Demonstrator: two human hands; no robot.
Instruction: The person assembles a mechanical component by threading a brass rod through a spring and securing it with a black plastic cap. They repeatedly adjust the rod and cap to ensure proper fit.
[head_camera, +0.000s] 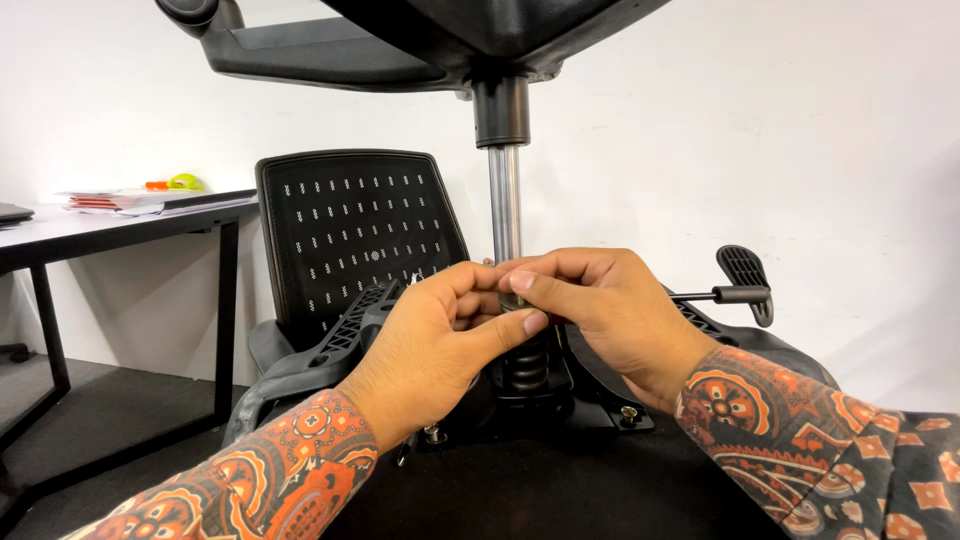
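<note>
Around the chrome column (505, 200), both hands (520, 310) pinch a small, mostly hidden ring (512, 301).

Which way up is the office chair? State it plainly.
Upside down. The office chair's seat lies underside up with bolts showing, the gas cylinder rises from it, and the wheel base is on top.
</note>
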